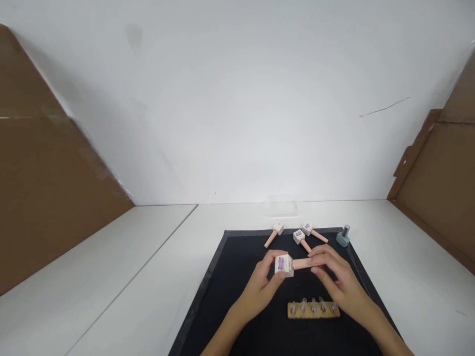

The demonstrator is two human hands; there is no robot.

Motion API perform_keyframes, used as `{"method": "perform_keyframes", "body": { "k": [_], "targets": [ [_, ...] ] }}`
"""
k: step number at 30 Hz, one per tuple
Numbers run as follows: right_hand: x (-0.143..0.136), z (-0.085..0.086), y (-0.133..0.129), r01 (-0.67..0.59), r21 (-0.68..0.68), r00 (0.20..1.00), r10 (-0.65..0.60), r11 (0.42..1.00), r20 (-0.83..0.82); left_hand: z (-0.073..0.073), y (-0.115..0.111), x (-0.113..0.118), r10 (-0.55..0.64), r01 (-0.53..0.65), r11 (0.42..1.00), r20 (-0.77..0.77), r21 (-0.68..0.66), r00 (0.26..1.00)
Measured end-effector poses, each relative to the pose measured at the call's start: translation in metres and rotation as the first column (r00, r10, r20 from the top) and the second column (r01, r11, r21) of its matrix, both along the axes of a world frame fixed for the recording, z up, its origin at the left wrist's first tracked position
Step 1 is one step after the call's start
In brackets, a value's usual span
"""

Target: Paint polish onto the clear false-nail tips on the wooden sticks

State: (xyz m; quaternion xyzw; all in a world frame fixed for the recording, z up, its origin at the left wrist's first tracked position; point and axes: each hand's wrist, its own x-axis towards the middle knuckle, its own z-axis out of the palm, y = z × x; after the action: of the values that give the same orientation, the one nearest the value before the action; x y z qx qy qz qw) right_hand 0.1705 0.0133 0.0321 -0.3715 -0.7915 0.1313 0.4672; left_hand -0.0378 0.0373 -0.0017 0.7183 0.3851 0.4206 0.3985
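Your left hand [260, 288] grips a white, square-bodied bottle [284, 266]; your right hand [342, 284] grips its slender pink cap [302, 264], above a black mat [230, 269].

A white table [141, 277] fills the lower part of the frame. On it, at the lower centre and right, is spread a black mat [222, 282]; behind its upper edge lies a clear tray [281, 209]. Three white bottles [298, 236] with pink caps lie along the mat's upper side, a green bottle [343, 240] is at its upper right corner, and a yellowish strip [313, 315] rests at lower right.
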Motion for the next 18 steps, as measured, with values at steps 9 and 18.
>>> {"method": "perform_keyframes", "body": {
  "k": [9, 18],
  "targets": [
    [-0.0012, 0.0009, -0.0011, 0.003, 0.04, 1.0, -0.003, 0.999, 0.009, 0.0041, 0.004, 0.0087, -0.009, 0.057, 0.969, 0.195, -0.241, 0.981],
    [0.0002, 0.0027, -0.0001, 0.038, 0.061, 0.999, -0.035, 0.997, -0.037, 0.0096, 0.0055, 0.0102, 0.105, 0.02, 0.932, 0.321, -0.362, 0.941]
  ]
}}
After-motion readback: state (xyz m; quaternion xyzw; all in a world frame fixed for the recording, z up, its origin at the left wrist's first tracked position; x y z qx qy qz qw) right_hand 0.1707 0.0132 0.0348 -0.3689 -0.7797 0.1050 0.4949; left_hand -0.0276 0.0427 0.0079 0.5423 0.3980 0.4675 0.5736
